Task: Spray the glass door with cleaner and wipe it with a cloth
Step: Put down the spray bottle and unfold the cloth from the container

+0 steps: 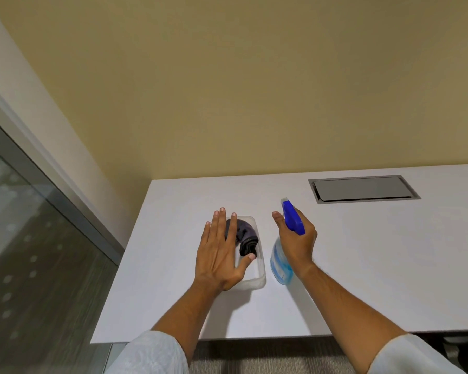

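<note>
The spray bottle (pixel 281 261) is standing upright on the white table (pixel 376 252), just right of a clear plastic tub (pixel 258 276). Its body is rounded, see-through and pale blue, and its trigger head (pixel 293 218) is a hard, glossy, deep blue plastic. The right hand (pixel 299 242) is wrapping around the bottle's neck, fingers clamped on it with the forefinger stretching forward beside the head.

The cloth (pixel 245 236) is lying bunched in the tub, dark grey and soft, folded into loose rolls. The left hand (pixel 222 255) is reaching over the tub with its fingers spread apart and flat, the thumb touching the cloth's lower end; it is gripping nothing.

The tub is rectangular with rounded corners and frosted walls. The table is smooth, matte and sharp-edged, with a grey metal cable hatch (pixel 362 188) set flush into it at the far right. Behind it a plain yellowish wall (pixel 254 90) is rising. At the left, the glass door (pixel 33 252) is showing a grey frame and rows of small frosted dots. Grey carpet (pixel 268 357) is lying under the table's near edge, and pale sleeves (pixel 152 354) are covering both upper forearms.
</note>
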Demonstrator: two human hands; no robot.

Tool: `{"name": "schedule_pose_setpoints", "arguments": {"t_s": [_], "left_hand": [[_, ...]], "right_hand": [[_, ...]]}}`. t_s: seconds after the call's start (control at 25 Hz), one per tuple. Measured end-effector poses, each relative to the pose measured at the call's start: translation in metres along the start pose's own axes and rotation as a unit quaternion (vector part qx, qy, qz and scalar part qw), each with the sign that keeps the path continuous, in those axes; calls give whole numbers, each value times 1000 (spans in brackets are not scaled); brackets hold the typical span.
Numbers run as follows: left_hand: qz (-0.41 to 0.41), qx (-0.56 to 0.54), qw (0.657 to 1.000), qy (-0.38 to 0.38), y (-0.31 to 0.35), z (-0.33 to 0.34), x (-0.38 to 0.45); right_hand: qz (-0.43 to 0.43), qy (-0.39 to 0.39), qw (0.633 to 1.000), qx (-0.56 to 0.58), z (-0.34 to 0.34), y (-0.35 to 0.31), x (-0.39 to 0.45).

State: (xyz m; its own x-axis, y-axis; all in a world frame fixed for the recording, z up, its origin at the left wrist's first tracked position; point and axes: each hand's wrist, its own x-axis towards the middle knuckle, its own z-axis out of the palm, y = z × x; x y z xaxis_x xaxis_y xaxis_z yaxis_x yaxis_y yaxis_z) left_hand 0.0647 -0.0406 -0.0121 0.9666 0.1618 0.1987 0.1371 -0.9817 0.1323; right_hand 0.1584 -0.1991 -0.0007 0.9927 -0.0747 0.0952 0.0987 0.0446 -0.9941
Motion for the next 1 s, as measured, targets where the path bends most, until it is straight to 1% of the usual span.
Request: {"name": "schedule_pose_setpoints", "arguments": {"t_s": [0.2, 0.36, 0.56, 0.68, 0.8, 0.88, 1.0], "left_hand": [[-16, 13, 1000, 5, 3, -2, -7], [-29, 19, 999, 2, 8, -9, -11], [-36, 28, 999, 8, 12, -22, -16], [-44, 36, 998, 10, 13, -31, -18], [-54, 45, 997, 13, 12, -38, -22], [-59, 47, 997, 16, 10, -43, -23], [-60, 57, 996, 19, 5, -48, -25]], "right_hand": [[-8, -39, 999, -17, -10, -6, -1], [-12, -46, 997, -57, -18, -12, -4], [-41, -44, 991, -121, -29, -19, -5], [-100, -30, 980, -172, -30, -34, -7], [-171, -33, 963, -207, -23, -53, -9], [-215, -40, 950, -222, -14, -65, -10], [-253, -70, 936, -233, 3, -79, -17]]}}
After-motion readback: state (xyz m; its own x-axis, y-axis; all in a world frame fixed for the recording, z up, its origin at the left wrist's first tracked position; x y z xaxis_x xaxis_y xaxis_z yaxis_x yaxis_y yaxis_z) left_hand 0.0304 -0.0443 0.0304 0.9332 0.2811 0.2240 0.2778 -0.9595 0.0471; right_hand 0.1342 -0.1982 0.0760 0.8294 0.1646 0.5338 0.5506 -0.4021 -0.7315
